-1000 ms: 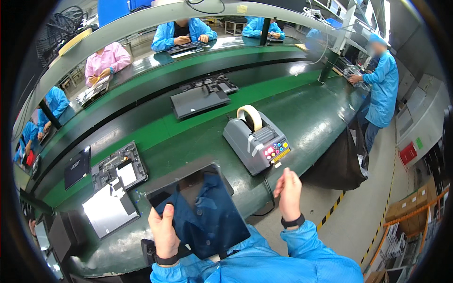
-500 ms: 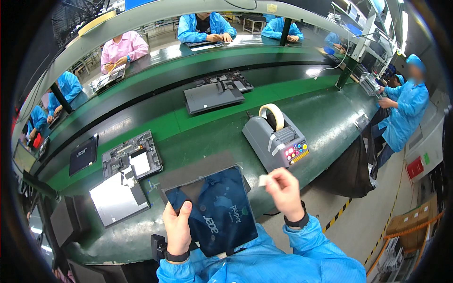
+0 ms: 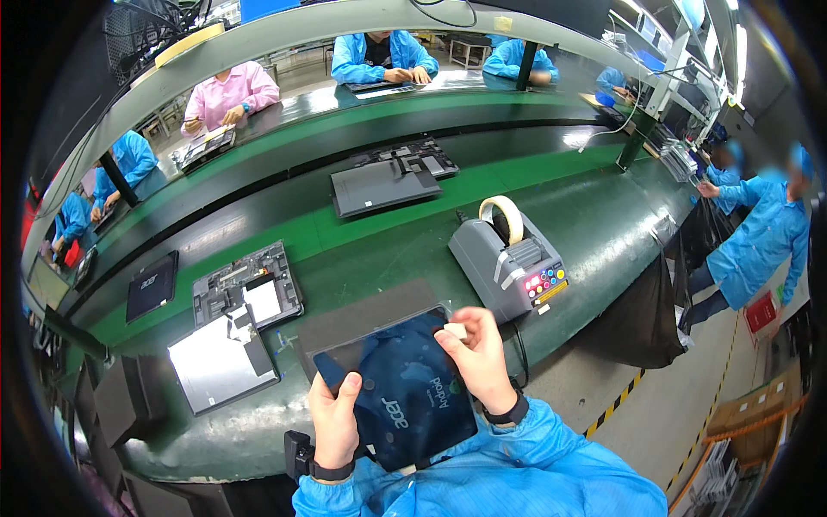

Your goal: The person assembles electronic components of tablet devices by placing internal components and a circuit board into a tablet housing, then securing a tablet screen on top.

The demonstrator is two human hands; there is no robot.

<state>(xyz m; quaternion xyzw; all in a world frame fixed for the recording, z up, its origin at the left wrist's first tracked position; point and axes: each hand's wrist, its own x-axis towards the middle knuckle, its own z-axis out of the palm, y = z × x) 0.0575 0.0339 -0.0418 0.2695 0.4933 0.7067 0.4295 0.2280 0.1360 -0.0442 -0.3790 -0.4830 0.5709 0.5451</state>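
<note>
Glossy green bench [image 3: 388, 263] fills mid-frame. Left fingers [image 3: 348, 391] grip the dark glass tablet [image 3: 409, 383] at left; right fingers [image 3: 451, 344] pinch small white piece [image 3: 457, 330] near its upper-right corner.

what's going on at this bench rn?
A person's left hand grips a dark tablet by its left edge. The right hand pinches a small pale piece, probably tape, at the tablet's upper-right corner. A tape dispenser stands beyond, and an opened laptop lies to the left.
</note>
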